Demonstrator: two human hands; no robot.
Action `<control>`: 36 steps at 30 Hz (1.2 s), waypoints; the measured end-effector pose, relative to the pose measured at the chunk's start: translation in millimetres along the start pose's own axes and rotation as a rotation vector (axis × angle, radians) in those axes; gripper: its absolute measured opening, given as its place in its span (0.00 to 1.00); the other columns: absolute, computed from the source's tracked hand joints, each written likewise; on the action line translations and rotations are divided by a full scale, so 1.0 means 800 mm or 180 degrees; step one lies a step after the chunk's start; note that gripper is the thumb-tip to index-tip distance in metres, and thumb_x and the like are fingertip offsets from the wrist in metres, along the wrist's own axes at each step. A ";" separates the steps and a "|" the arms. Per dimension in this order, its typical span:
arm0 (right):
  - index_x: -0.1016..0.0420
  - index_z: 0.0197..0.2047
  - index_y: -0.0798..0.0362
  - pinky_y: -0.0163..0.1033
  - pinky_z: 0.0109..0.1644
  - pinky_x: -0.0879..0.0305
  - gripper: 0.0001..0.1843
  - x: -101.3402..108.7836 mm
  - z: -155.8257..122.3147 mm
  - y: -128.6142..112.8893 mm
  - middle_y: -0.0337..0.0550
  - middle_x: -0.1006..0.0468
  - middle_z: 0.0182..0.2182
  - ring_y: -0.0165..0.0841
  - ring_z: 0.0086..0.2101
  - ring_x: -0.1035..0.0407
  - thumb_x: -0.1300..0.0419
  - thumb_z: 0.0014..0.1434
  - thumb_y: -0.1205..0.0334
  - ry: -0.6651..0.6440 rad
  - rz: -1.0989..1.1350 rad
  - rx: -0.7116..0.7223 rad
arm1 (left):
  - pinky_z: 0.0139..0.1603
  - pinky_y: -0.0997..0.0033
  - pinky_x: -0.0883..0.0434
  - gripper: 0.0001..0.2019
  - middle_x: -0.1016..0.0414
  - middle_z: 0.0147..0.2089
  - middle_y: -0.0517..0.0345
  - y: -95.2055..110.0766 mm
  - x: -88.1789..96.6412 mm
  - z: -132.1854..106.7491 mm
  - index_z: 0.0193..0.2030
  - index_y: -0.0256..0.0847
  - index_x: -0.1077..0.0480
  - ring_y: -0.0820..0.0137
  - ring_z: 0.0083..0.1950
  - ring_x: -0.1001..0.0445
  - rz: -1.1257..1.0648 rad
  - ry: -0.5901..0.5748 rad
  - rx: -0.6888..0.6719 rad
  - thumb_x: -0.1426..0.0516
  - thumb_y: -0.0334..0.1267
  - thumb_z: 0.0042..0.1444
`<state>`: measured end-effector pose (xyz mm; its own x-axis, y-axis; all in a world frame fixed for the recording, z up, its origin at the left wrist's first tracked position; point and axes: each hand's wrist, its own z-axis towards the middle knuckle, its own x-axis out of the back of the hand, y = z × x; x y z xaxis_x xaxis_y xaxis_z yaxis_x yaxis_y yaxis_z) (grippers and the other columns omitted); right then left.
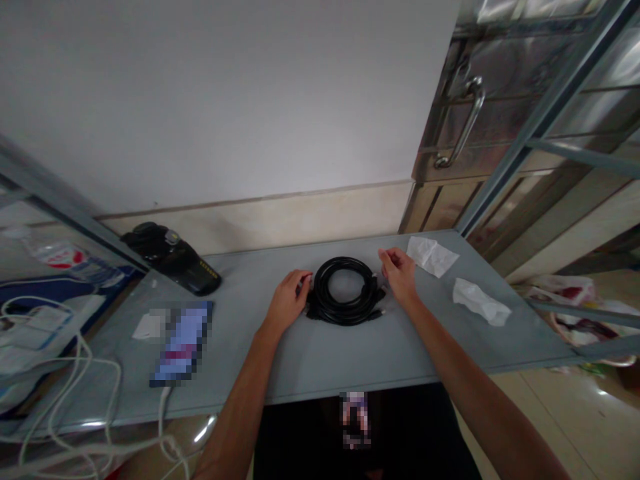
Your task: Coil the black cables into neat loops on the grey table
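Note:
A black cable wound into a round coil (345,291) lies on the grey table (320,353), near its far edge. My left hand (289,300) rests at the coil's left side, fingers curled onto the cable. My right hand (399,272) is at the coil's right side, fingertips pinched together against the cable's upper right edge. Both forearms reach in from the near edge of the table.
A black device (173,257) sits at the back left. A blurred phone (181,341) and a white card (148,327) lie left of the coil, with white cables (75,373) beyond. Two white wrappers (431,255) (481,302) lie to the right. A metal door (500,120) stands right.

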<state>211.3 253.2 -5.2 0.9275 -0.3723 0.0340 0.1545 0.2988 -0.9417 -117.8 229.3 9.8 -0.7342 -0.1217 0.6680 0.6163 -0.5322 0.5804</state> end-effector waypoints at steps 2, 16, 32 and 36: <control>0.28 0.31 0.47 0.39 0.27 0.46 0.34 0.000 0.000 0.000 0.33 0.33 0.20 0.31 0.22 0.41 0.33 0.65 0.23 -0.0020 -0.0018 -0.0014 | 0.55 0.56 0.22 0.13 0.16 0.50 0.50 0.000 0.000 0.000 0.55 0.45 0.22 0.59 0.48 0.17 -0.0016 -0.0002 0.0007 0.46 0.45 0.81; 0.29 0.32 0.47 0.39 0.27 0.46 0.33 -0.001 -0.001 -0.003 0.33 0.33 0.20 0.30 0.23 0.42 0.33 0.65 0.24 -0.0009 -0.0010 -0.0054 | 0.56 0.56 0.22 0.13 0.16 0.50 0.50 -0.002 -0.001 -0.001 0.55 0.45 0.22 0.59 0.48 0.18 0.0006 0.0002 -0.0012 0.46 0.45 0.81; 0.28 0.31 0.47 0.39 0.28 0.46 0.32 -0.001 -0.002 -0.005 0.34 0.33 0.21 0.32 0.24 0.41 0.34 0.67 0.26 -0.0035 -0.0257 0.0074 | 0.57 0.55 0.22 0.12 0.16 0.50 0.49 -0.003 -0.002 -0.001 0.55 0.45 0.22 0.59 0.49 0.18 0.0009 -0.0027 -0.0039 0.47 0.45 0.82; 0.29 0.31 0.47 0.39 0.28 0.46 0.33 -0.001 -0.002 -0.006 0.34 0.34 0.20 0.32 0.24 0.41 0.34 0.67 0.25 -0.0021 -0.0259 0.0090 | 0.58 0.55 0.22 0.13 0.16 0.51 0.49 -0.001 -0.001 -0.001 0.55 0.46 0.22 0.59 0.49 0.18 0.0020 -0.0032 -0.0042 0.47 0.45 0.82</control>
<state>209.5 251.0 -1.5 0.9137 -0.3906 0.1123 0.2389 0.2927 -0.9259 -117.5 229.3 8.4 -0.7273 -0.1166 0.6764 0.6171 -0.5424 0.5701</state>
